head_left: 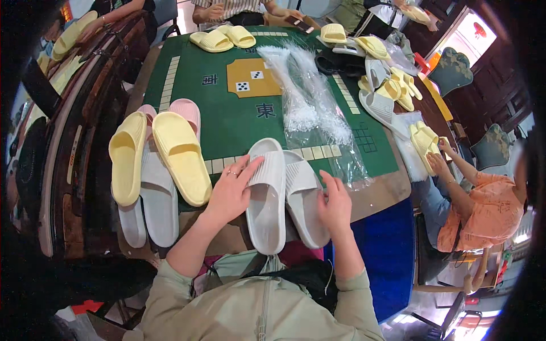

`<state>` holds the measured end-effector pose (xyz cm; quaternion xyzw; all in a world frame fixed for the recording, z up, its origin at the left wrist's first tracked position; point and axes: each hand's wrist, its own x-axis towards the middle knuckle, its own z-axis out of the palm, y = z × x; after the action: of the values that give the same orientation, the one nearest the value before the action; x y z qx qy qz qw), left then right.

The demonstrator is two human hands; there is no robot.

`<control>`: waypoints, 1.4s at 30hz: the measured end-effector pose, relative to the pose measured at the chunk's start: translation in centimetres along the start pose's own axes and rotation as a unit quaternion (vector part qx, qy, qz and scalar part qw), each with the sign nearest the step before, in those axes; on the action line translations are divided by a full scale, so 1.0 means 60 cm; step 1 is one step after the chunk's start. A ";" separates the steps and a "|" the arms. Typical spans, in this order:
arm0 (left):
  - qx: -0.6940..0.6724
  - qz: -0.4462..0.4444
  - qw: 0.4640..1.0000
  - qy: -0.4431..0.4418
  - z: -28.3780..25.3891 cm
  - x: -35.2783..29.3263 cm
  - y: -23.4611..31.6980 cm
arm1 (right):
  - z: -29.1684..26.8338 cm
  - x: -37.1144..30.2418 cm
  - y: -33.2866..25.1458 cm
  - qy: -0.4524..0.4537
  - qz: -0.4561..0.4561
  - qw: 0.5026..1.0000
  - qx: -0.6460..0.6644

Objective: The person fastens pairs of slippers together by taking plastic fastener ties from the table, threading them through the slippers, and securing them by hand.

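Green matting (199,113) spreads beyond the left hand (232,190) and right hand (335,204). Piled slippers (185,162), yellow, grey and pink, lie left of both. Between them are two light-grey slippers (267,210): the left hand, partly closed, holds one's strap (274,170); the right, loosely curled, is at the other's edge, its grip unclear.

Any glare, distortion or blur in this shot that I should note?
Head view: glare washes out the bright doorway; highlights glint on the clear plastic bags; fisheye bending grows toward the rim, with black corners and a dark lower left; the left hand, right hand and light grey slippers look reasonably clear, without obvious blur.
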<state>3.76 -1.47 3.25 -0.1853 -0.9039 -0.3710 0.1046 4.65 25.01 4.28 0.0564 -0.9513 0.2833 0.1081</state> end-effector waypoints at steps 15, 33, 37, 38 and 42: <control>0.257 -0.067 0.960 -0.086 0.004 0.000 0.009 | 0.004 -0.006 -0.056 0.056 -0.150 0.986 -0.036; 0.271 -0.021 0.960 -0.066 0.008 -0.021 0.002 | -0.073 -0.121 -0.419 -0.496 -0.414 0.482 0.591; 0.258 -0.007 0.964 -0.057 0.021 -0.013 -0.001 | -0.068 -0.104 -0.421 -0.535 -0.393 0.522 0.536; 0.260 -0.006 0.963 -0.068 0.022 -0.012 -0.004 | -0.060 -0.104 -0.422 -0.470 -0.472 0.534 0.520; 0.269 -0.017 0.960 -0.070 0.001 -0.011 0.000 | -0.078 -0.131 -0.468 -0.359 -0.534 0.505 0.576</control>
<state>4.32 -1.62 3.00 -0.1603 -0.9785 -0.1016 0.0810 17.82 4.57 21.02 0.7005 -0.3256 0.6124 -0.1681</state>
